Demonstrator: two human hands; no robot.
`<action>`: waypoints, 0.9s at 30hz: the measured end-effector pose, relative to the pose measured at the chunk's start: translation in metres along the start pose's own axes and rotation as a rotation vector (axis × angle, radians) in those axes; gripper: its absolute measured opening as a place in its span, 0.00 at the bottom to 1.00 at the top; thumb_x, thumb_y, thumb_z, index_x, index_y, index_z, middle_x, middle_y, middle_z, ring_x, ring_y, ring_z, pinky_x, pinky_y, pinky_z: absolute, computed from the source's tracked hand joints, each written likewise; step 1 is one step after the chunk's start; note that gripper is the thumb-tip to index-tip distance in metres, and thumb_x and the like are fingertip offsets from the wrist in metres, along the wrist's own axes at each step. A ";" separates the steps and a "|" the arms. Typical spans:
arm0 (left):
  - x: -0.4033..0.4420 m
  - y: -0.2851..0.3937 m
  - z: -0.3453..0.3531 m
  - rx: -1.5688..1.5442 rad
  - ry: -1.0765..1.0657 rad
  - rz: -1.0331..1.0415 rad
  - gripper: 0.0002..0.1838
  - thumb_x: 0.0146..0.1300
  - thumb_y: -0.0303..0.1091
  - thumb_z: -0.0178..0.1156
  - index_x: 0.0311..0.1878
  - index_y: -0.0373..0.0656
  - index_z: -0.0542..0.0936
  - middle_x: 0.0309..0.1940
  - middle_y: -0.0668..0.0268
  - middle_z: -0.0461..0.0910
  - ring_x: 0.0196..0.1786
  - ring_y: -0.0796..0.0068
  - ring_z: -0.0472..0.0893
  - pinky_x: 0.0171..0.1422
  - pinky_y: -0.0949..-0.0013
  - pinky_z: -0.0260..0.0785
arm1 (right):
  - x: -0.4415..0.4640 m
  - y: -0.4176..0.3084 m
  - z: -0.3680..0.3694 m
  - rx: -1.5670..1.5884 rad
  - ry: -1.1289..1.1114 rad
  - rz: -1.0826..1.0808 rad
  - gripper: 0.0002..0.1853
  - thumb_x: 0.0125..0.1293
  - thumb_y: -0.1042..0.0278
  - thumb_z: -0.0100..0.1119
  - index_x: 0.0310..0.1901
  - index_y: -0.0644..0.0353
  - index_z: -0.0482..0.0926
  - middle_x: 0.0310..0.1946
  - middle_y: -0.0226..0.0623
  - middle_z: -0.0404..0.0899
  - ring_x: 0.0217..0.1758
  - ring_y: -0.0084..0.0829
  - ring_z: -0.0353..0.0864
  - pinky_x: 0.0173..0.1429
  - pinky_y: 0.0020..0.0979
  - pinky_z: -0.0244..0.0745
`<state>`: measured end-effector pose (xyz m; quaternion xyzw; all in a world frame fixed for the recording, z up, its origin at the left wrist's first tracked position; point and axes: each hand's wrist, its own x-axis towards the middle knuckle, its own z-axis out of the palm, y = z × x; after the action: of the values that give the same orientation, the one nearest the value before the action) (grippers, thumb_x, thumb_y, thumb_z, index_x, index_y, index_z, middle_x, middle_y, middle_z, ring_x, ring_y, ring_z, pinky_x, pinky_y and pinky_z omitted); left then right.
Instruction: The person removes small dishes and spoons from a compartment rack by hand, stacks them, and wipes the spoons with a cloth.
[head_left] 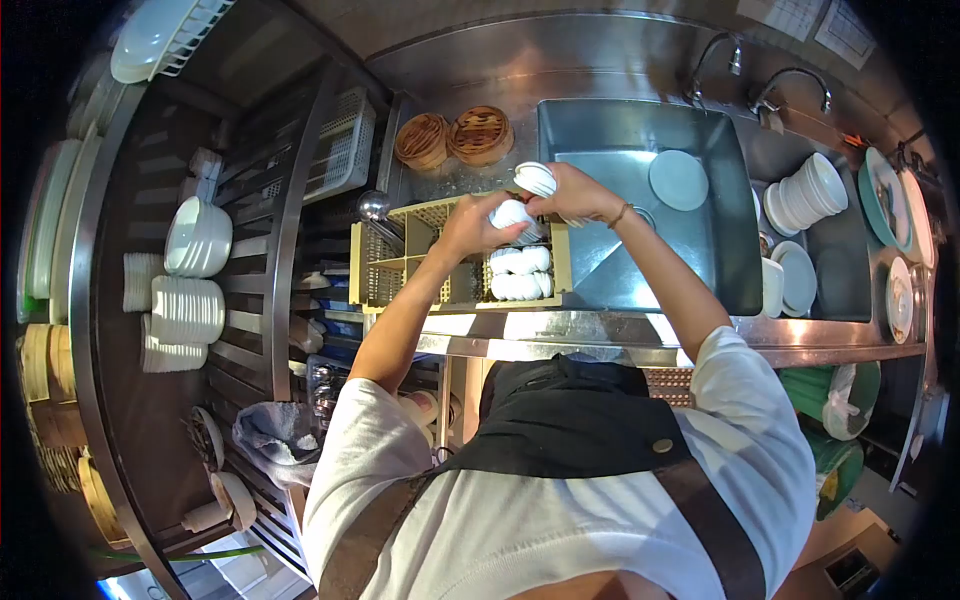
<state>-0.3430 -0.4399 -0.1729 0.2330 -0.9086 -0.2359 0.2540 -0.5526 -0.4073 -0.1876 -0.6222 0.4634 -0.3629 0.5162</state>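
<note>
A nested stack of white crockery (536, 179) is held near the upper centre of the frame, just above a beige divided rack (356, 265). The stack is pinched by the fingers of the right hand (583, 196), around whose wrist a thin band is worn. Beside it, a rounded white bundle (510, 214) is gripped by the curled fingers of the left hand (470, 229); its far side is partly hidden. Below the hands, more white pieces (520, 274) are packed in rows in the rack's right-hand compartments.

The rack is set on a metal table (425, 184), at the left edge of a large sink (741, 230), in which a round pale plate (679, 180) is seen. Two wooden-topped round steamers (481, 136) are placed side by side above the rack. Two curved taps (735, 62) are mounted at the upper right, and a tilted stack of white bowls (806, 195) is seen below them. At the left of the frame, stacked white dishes (187, 310) are lined up on a dark shelf (135, 420). A dark apron (570, 425) is worn over a white shirt (560, 520) at lower centre.
</note>
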 end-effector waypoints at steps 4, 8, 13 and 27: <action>-0.003 -0.011 -0.009 -0.108 0.128 -0.199 0.17 0.45 0.39 0.69 0.35 0.37 0.79 0.23 0.54 0.80 0.27 0.65 0.82 0.32 0.68 0.72 | 0.008 -0.002 0.012 0.083 -0.123 -0.032 0.21 0.47 0.71 0.71 0.43 0.63 0.76 0.36 0.29 0.79 0.39 0.21 0.75 0.48 0.26 0.71; -0.009 -0.023 -0.010 -0.132 0.179 -0.275 0.17 0.47 0.37 0.68 0.36 0.35 0.79 0.24 0.58 0.80 0.27 0.80 0.79 0.32 0.72 0.70 | 0.035 -0.003 0.025 0.050 -0.139 -0.115 0.25 0.47 0.70 0.71 0.48 0.61 0.73 0.40 0.31 0.79 0.43 0.21 0.74 0.52 0.26 0.69; -0.019 -0.055 -0.003 -0.467 0.325 -0.412 0.13 0.56 0.38 0.63 0.35 0.36 0.79 0.23 0.71 0.77 0.26 0.85 0.70 0.31 0.77 0.64 | 0.058 -0.014 0.031 0.244 -0.188 0.009 0.28 0.48 0.69 0.71 0.51 0.60 0.70 0.42 0.32 0.77 0.43 0.22 0.75 0.50 0.26 0.71; 0.003 -0.084 -0.029 -0.978 0.093 -0.702 0.17 0.62 0.40 0.59 0.41 0.32 0.78 0.31 0.65 0.80 0.28 0.81 0.78 0.32 0.77 0.70 | 0.083 -0.001 0.039 0.390 -0.215 0.139 0.32 0.50 0.72 0.69 0.56 0.60 0.64 0.46 0.36 0.73 0.48 0.26 0.74 0.50 0.28 0.74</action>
<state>-0.3028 -0.5160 -0.1955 0.3853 -0.5515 -0.6856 0.2782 -0.4903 -0.4744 -0.1972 -0.5122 0.3685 -0.3406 0.6970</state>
